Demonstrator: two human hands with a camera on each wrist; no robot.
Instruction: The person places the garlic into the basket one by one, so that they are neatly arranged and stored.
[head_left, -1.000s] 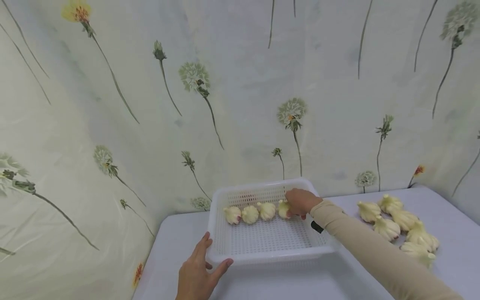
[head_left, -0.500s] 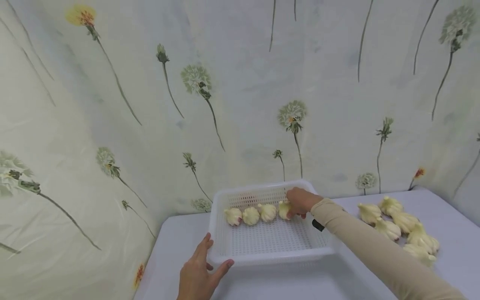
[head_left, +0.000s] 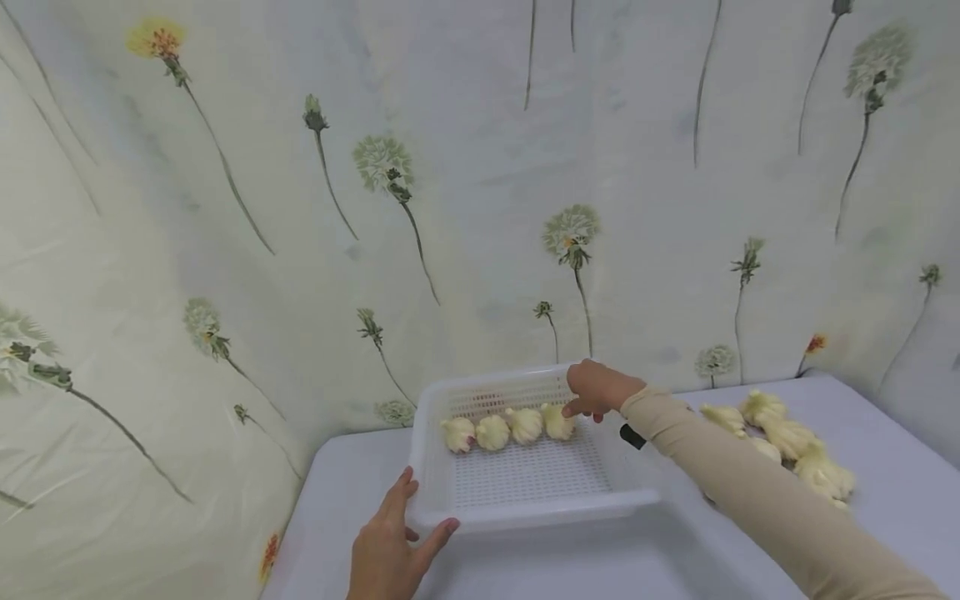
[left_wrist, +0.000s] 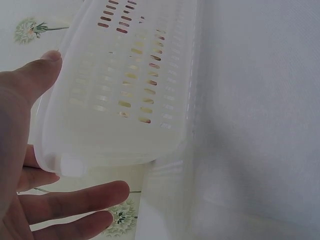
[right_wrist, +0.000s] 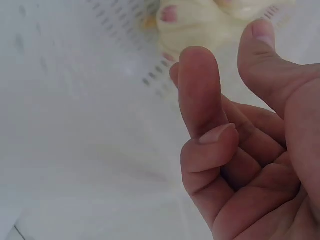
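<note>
A white slotted plastic basket [head_left: 555, 504] stands on the table. Inside, several pale garlic bulbs [head_left: 492, 432] sit in a row across it. My left hand [head_left: 386, 542] holds the basket's near-left corner, its thumb on the near rim and a finger round the side; the other fingers [left_wrist: 75, 202] stick out free. Over the right end of the row is my right hand [head_left: 596, 390], beside the rightmost garlic bulb [head_left: 558, 422]. In the right wrist view its thumb and index finger stand apart with nothing between them, the other fingers loosely bent.
More garlic bulbs [head_left: 787, 437] lie heaped on the table to the right of the basket, partly hidden behind the right sleeve [head_left: 757, 492]. A curtain [head_left: 480, 208] printed with dandelions hangs right behind the table [head_left: 352, 467].
My right hand has let go of the rightmost garlic bulb in the basket and lifted slightly; more of that bulb shows. The left hand stays at the basket's corner. The head view has shifted slightly.
</note>
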